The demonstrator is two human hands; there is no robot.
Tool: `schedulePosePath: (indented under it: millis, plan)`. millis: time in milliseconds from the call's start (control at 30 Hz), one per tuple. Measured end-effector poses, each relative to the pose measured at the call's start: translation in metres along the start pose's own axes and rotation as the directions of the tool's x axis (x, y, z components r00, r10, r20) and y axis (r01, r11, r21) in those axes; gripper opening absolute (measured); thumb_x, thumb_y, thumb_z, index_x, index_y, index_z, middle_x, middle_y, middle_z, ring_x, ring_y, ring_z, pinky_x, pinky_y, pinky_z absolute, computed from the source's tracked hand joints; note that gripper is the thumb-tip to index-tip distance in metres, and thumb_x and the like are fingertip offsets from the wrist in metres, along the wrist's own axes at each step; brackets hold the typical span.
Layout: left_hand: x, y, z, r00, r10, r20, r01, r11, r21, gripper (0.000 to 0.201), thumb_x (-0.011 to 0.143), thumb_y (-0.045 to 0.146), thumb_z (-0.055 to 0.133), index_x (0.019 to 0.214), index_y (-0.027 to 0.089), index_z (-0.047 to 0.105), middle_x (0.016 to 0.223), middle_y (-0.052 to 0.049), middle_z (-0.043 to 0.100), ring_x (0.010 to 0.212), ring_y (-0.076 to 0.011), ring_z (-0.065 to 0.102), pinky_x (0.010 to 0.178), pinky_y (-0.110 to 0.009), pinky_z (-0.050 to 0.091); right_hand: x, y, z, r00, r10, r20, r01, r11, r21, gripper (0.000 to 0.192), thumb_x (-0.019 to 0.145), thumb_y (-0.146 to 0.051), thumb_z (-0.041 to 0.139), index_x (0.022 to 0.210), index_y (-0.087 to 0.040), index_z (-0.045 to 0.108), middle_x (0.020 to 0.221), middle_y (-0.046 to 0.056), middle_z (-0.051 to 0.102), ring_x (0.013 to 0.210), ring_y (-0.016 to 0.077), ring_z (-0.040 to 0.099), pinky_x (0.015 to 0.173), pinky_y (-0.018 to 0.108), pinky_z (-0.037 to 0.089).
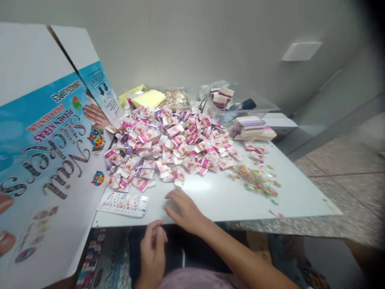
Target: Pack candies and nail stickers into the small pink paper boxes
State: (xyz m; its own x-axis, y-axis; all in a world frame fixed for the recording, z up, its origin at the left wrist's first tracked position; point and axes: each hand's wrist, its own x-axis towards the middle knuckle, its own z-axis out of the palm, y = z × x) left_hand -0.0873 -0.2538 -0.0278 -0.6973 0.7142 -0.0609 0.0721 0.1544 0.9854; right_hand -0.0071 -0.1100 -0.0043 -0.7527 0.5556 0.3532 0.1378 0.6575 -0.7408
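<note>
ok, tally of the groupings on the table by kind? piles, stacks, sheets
Pile of pink and white packets: 1
Scatter of small colourful pieces: 1
Nail sticker sheet: 1
Stack of flat cards: 1
Yellow pad: 1
Total: 5

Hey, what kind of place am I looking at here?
Probably a small home or workshop packing spot, not a factory line: a low white table on a tiled floor holds a heap of small pink packets, beside a big Nail Stickers carton. The right hand rests on the table.
</note>
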Motion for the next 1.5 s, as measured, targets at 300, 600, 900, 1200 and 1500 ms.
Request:
schedulePosePath:
  millis: [300, 600, 900, 1200, 1500]
  plan:
    - [0.02, -0.018, -0.048, 0.886, 0.396, -0.242, -0.287, 0.877, 0.386, 0.016, 0.093, 0.029, 0.052, 0.098, 0.018, 0.062, 0.079, -0.003, 0.061, 0.071, -0.0164, 0.058, 0.068, -0.029, 0.048, 0.084, 0.009, 0.053, 0.732, -0.425, 0.532, 0.62, 0.739, -0.263, 0.029, 0.097, -0.012, 0.044, 0.121, -0.015, 0.061, 0.132, 0.014, 0.059, 0.134, 0.0295, 0.04, 0.108, 0.051, 0.032]
    - [0.05, -0.031, -0.062, 0.748, 0.652, -0.126, -0.334, 0.534, 0.777, 0.037, 0.085, 0.029, 0.065, 0.118, 0.014, 0.056, 0.115, -0.017, 0.056, 0.108, -0.0315, 0.054, 0.094, -0.048, 0.043, 0.047, -0.002, 0.004, 0.903, -0.414, 0.114, 0.428, 0.89, -0.155, 0.019, 0.095, -0.009, 0.047, 0.103, -0.016, 0.063, 0.122, 0.011, 0.065, 0.113, 0.0249, 0.05, 0.094, 0.043, 0.043]
    - [0.061, -0.026, -0.043, 0.736, 0.666, -0.118, -0.296, 0.474, 0.829, 0.01, 0.086, 0.027, 0.066, 0.094, 0.024, 0.071, 0.104, -0.008, 0.066, 0.099, -0.0293, 0.055, 0.089, -0.047, 0.038, 0.041, 0.006, 0.037, 0.949, -0.164, 0.27, 0.219, 0.958, -0.187, 0.046, 0.087, -0.017, 0.063, 0.132, -0.015, 0.052, 0.141, 0.018, 0.047, 0.117, 0.0306, 0.047, 0.096, 0.049, 0.045]
    - [0.06, -0.02, -0.043, 0.737, 0.662, -0.136, -0.362, 0.557, 0.748, 0.036, 0.087, 0.027, 0.064, 0.121, 0.019, 0.059, 0.122, -0.015, 0.064, 0.113, -0.0305, 0.056, 0.096, -0.046, 0.039, 0.057, -0.021, 0.016, 0.991, -0.133, 0.006, 0.12, 0.909, 0.398, 0.011, 0.095, -0.019, 0.055, 0.092, -0.019, 0.066, 0.109, 0.009, 0.065, 0.105, 0.0215, 0.058, 0.097, 0.041, 0.044]
    - [0.072, 0.003, -0.023, 0.601, 0.797, 0.059, -0.664, 0.457, 0.592, 0.01, 0.088, 0.015, 0.058, 0.094, 0.019, 0.064, 0.082, -0.008, 0.07, 0.086, -0.0246, 0.062, 0.082, -0.042, 0.045, 0.024, -0.022, -0.015, 0.994, 0.109, -0.023, -0.076, 0.816, 0.573, 0.044, 0.086, -0.029, 0.068, 0.126, -0.024, 0.053, 0.121, 0.008, 0.055, 0.1, 0.0187, 0.056, 0.094, 0.036, 0.047]
